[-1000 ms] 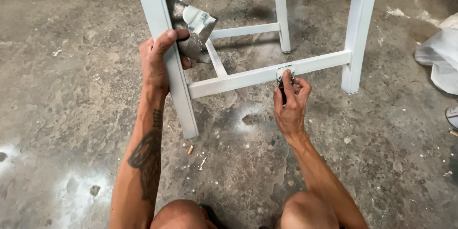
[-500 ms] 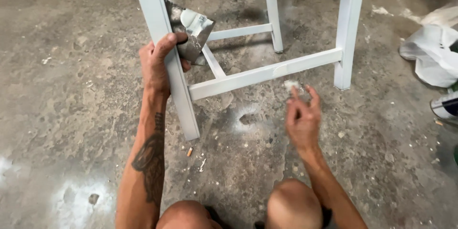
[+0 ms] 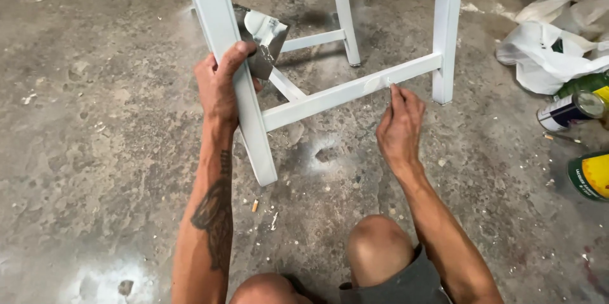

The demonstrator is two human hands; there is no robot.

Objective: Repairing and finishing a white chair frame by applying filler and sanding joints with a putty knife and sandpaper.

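On the white painted wooden frame (image 3: 346,91), we see our left hand (image 3: 219,82) clenched around 1 leg, grasping a metal putty scraper (image 3: 263,41), while right fingertips (image 3: 394,91) smooth half-spread filler on the rail.

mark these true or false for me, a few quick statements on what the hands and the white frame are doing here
1. The left hand grips a leg of the white wooden frame. True.
2. The left hand also holds a metal scraper smeared with white filler. True.
3. The right hand rests flat on the concrete floor. False: its fingertips are up at the frame's lower crossbar.
4. The cans stand upright left of the frame. False: they lie on their sides at the right, near a white plastic bag.
5. The frame is bare, unpainted wood. False: it is white all over.
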